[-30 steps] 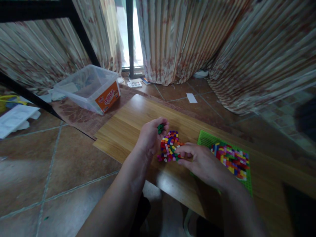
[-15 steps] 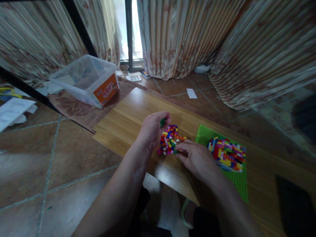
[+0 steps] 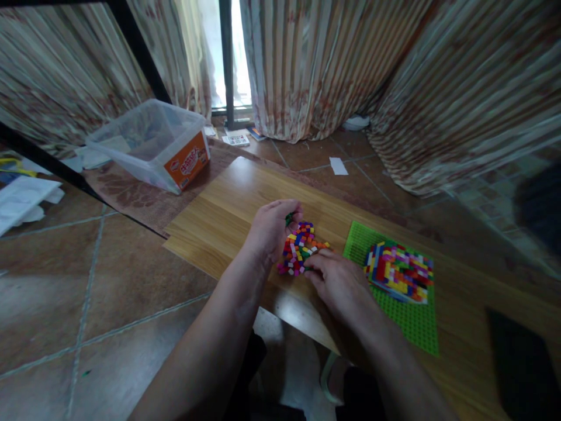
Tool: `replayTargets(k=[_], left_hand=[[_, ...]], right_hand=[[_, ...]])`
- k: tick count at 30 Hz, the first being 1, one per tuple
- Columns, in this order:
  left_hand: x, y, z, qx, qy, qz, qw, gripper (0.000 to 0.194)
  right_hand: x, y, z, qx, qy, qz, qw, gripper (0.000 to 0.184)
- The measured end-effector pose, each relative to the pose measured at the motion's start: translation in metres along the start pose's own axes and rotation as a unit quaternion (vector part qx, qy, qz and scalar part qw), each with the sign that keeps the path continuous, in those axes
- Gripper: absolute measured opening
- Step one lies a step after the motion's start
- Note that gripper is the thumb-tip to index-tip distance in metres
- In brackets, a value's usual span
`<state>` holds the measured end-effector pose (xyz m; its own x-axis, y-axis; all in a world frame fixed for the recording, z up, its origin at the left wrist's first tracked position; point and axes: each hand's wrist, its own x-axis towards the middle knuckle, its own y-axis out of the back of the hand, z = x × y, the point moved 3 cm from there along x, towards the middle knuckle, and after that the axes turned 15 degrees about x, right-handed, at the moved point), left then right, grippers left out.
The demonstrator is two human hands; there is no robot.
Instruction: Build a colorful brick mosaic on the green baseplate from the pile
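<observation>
A pile of small loose coloured bricks point(image 3: 299, 248) lies on the wooden table point(image 3: 228, 216). My left hand point(image 3: 269, 231) is cupped at the pile's left edge, its fingers closed round a few green bricks point(image 3: 288, 219). On the pile's near side my right hand point(image 3: 335, 280) rests with its fingertips pinched among the bricks; what they hold is hidden. To the right lies a green baseplate point(image 3: 412, 318) with a patch of many-coloured bricks point(image 3: 400, 271) built on it.
A clear plastic tub with an orange label point(image 3: 155, 143) stands on the tiled floor at the back left. Striped curtains point(image 3: 333, 58) hang behind the table. A dark object point(image 3: 521, 362) sits at the table's right end. Papers lie on the floor.
My right hand has slid left and nearer along the pile's near edge. The left hand has stayed cupped with the green bricks. The camera has shifted a little.
</observation>
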<state>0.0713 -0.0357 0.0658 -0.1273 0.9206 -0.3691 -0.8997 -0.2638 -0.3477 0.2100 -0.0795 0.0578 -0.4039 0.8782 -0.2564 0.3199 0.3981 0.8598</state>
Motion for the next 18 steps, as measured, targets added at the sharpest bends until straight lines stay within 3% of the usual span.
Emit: replayTargets(k=[11,15,18], left_hand=[[0.000,-0.002,-0.001,-0.005,0.004,0.011,1.000,0.012],[-0.003,-0.007,-0.009,-0.003,0.039,0.031,0.999,0.017],[-0.010,-0.019,-0.020,-0.011,0.091,0.018,0.996,0.020]], right_hand=[[0.000,0.001,0.003,0.022,0.015,0.015,1.000,0.016],[-0.003,0.019,0.016,0.131,0.045,0.117,0.983,0.012],[-0.006,0.036,0.022,0.259,0.049,0.235,0.936,0.014]])
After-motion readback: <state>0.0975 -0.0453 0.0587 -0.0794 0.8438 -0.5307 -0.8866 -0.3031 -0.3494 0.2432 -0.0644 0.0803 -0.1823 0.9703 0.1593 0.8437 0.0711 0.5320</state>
